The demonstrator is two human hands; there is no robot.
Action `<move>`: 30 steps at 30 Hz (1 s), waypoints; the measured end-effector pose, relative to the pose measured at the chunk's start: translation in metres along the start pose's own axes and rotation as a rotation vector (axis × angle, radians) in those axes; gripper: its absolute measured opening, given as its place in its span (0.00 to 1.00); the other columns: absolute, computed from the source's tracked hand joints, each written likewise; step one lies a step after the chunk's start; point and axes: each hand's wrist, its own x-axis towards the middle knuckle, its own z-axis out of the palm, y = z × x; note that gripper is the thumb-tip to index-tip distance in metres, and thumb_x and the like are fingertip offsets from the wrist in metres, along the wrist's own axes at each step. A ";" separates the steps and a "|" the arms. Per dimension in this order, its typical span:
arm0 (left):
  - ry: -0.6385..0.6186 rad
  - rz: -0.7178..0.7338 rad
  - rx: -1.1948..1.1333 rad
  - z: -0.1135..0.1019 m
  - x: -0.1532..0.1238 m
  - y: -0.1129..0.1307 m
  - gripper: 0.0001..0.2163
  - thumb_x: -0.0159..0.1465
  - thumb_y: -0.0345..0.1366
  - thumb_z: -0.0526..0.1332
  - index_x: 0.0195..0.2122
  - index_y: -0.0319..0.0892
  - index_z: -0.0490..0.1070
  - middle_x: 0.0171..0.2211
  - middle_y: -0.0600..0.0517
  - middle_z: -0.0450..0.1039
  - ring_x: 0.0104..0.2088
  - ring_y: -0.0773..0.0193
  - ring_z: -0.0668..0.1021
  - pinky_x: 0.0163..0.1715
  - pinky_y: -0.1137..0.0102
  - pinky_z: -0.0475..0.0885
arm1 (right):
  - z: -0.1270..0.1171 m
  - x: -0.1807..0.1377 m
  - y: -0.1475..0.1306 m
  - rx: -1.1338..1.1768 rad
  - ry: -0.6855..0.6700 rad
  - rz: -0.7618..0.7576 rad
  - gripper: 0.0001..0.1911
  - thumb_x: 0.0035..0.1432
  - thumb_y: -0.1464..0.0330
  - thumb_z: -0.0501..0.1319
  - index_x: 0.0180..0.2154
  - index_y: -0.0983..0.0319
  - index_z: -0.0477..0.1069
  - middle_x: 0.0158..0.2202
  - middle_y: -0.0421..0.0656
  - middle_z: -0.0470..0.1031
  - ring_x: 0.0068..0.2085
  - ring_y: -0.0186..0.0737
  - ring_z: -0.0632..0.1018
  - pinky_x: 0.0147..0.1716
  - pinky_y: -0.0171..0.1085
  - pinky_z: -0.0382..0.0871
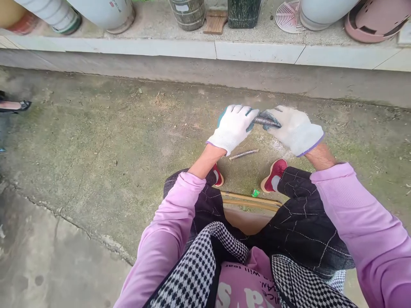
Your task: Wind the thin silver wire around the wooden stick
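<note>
Both my hands wear white knit work gloves and are raised close together over the concrete ground. My left hand (233, 125), in a glove with a teal palm coating, closes round the left end of a short, dark, ribbed rod (267, 122) that looks wound with wire. My right hand (291, 127) is closed on the rod's other end; its fingertips are partly hidden behind it. The exact kind of rod does not show. Below the hands, a thinner greyish rod (244, 154) lies on the ground between my red shoes (275, 174).
A raised tiled ledge (189, 49) runs across the back, bearing several pots, a wooden block (215, 22) and a pink round grate (290, 16). A small green wrapper (255, 193) lies near a low wooden stool edge (250, 201). Another person's foot (14, 105) shows at far left.
</note>
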 end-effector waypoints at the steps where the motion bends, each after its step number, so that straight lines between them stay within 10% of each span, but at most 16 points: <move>1: -0.016 -0.004 -0.010 -0.001 0.000 0.000 0.30 0.75 0.32 0.69 0.78 0.43 0.80 0.75 0.34 0.82 0.80 0.32 0.77 0.84 0.36 0.67 | 0.001 0.000 -0.001 0.006 0.003 -0.006 0.22 0.76 0.62 0.69 0.67 0.56 0.88 0.60 0.54 0.90 0.54 0.62 0.90 0.49 0.50 0.83; 6: 0.289 -0.217 -0.288 -0.011 0.001 -0.018 0.26 0.77 0.34 0.71 0.75 0.51 0.82 0.80 0.44 0.80 0.84 0.36 0.73 0.86 0.38 0.68 | 0.007 0.001 0.015 0.184 0.130 0.053 0.22 0.72 0.63 0.70 0.63 0.56 0.89 0.59 0.54 0.92 0.57 0.66 0.90 0.58 0.60 0.87; 10: 0.505 -0.546 -0.848 -0.017 0.008 -0.028 0.18 0.77 0.37 0.74 0.68 0.50 0.84 0.66 0.46 0.90 0.65 0.52 0.88 0.67 0.54 0.87 | 0.013 0.004 0.021 0.546 0.160 0.110 0.24 0.70 0.62 0.69 0.65 0.53 0.88 0.52 0.48 0.93 0.47 0.59 0.90 0.54 0.60 0.91; 16: 0.095 -0.787 -1.251 0.001 0.014 0.004 0.31 0.68 0.26 0.74 0.72 0.47 0.81 0.59 0.46 0.93 0.31 0.70 0.87 0.32 0.75 0.79 | 0.022 0.010 0.008 0.741 0.149 0.108 0.27 0.64 0.61 0.72 0.63 0.55 0.90 0.46 0.45 0.93 0.43 0.57 0.90 0.48 0.58 0.93; 23: -0.165 -0.614 -1.158 0.025 -0.002 0.021 0.05 0.76 0.31 0.67 0.47 0.43 0.84 0.29 0.56 0.79 0.24 0.69 0.76 0.27 0.74 0.72 | 0.010 0.013 0.009 0.227 0.091 0.096 0.23 0.79 0.62 0.67 0.69 0.54 0.88 0.60 0.53 0.93 0.57 0.64 0.91 0.60 0.59 0.87; 30: -0.231 -0.361 -0.786 0.021 -0.014 0.012 0.09 0.77 0.38 0.65 0.41 0.45 0.84 0.28 0.53 0.78 0.31 0.60 0.77 0.40 0.65 0.78 | 0.015 0.019 0.006 -0.109 -0.135 0.208 0.27 0.79 0.63 0.65 0.73 0.58 0.85 0.64 0.61 0.87 0.57 0.69 0.89 0.50 0.55 0.82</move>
